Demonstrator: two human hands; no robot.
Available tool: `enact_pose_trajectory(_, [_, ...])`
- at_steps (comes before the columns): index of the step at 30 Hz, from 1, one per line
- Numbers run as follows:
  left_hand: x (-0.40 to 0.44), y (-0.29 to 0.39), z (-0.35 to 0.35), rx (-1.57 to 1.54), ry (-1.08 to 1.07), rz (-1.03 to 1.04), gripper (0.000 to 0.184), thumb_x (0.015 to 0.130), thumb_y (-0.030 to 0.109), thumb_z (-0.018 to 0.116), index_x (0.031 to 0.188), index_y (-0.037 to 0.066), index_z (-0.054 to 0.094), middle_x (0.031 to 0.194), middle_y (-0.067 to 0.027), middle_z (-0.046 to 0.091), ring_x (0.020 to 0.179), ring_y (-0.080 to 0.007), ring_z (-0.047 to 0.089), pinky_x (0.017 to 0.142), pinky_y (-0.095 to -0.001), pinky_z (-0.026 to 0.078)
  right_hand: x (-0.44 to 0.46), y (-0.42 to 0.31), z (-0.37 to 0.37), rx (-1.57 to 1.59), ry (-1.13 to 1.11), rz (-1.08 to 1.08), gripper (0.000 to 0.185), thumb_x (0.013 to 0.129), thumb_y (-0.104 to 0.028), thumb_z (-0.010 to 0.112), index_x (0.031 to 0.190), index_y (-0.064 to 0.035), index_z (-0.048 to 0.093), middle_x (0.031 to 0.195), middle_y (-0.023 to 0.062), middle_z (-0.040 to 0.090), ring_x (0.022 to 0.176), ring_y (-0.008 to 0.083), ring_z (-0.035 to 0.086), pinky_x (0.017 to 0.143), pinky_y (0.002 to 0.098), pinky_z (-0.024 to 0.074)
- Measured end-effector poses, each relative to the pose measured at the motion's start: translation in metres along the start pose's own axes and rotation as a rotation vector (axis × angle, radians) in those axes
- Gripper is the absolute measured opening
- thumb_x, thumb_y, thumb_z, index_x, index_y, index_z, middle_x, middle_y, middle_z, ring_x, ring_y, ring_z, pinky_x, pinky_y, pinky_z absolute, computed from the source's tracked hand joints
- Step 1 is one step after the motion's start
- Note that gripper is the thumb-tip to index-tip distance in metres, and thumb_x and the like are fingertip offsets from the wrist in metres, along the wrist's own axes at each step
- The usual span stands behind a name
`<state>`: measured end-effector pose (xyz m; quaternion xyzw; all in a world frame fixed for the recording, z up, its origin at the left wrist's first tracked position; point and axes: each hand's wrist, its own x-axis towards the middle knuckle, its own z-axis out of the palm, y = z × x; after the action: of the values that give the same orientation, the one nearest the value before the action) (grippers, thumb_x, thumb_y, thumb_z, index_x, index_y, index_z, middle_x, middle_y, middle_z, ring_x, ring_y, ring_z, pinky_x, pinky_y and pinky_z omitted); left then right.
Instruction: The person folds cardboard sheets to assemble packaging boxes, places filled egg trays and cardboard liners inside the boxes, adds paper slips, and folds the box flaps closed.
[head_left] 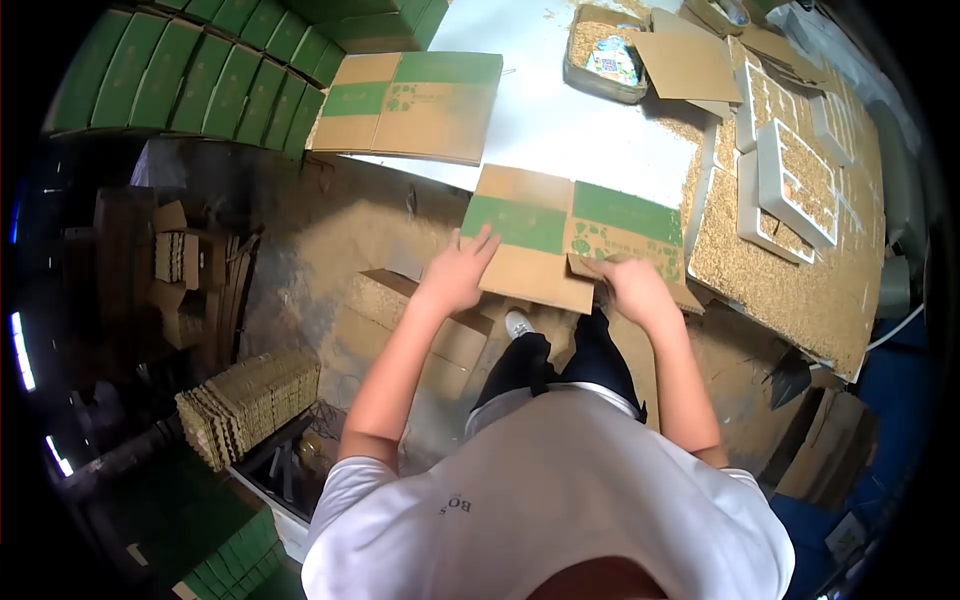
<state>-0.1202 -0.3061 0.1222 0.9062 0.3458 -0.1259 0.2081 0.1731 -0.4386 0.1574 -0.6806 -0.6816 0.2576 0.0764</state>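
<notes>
A flattened cardboard box [520, 225], brown with green bands and a printed leaf pattern, lies over the near edge of the white table. My left hand [462, 272] rests on its left part, fingers spread flat on the board. At the near right side, my right hand [636, 286] pinches a flap that is bent up; the fingertips are partly hidden by the board. Further back on the left lies another flattened box [435, 115] of the same print, apart from both hands.
Green boxes [165, 75] stand in rows at back left. On the right, white trays [797, 185] sit in spread grain-like material [720, 245]. A plastic tub [604, 60] is at the back. An open carton [400, 330] and stacked egg trays [250, 400] are on the floor.
</notes>
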Motion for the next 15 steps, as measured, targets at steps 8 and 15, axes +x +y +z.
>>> enact_pose_trajectory(8, [-0.092, 0.02, -0.042, -0.074, 0.158, -0.04, 0.06, 0.074, 0.0, 0.06, 0.132, 0.013, 0.061, 0.14, -0.0082, 0.058, 0.124, -0.0369, 0.056, 0.101, -0.0432, 0.051, -0.056, -0.074, -0.025, -0.183, 0.022, -0.048, 0.058, 0.078, 0.002, 0.06, 0.132, -0.0176, 0.063, 0.118, 0.0139, 0.068, 0.09, 0.0349, 0.07, 0.079, 0.0428, 0.0577])
enact_pose_trajectory(15, [-0.021, 0.022, -0.092, 0.094, 0.537, 0.035, 0.051, 0.079, 0.002, 0.057, 0.128, 0.016, 0.064, 0.131, -0.0075, 0.063, 0.116, -0.0343, 0.06, 0.095, -0.0421, 0.053, 0.005, -0.026, -0.08, -0.244, 0.317, -0.087, 0.046, 0.083, -0.002, 0.058, 0.126, -0.0182, 0.065, 0.115, 0.0134, 0.068, 0.093, 0.037, 0.068, 0.08, 0.0454, 0.0552])
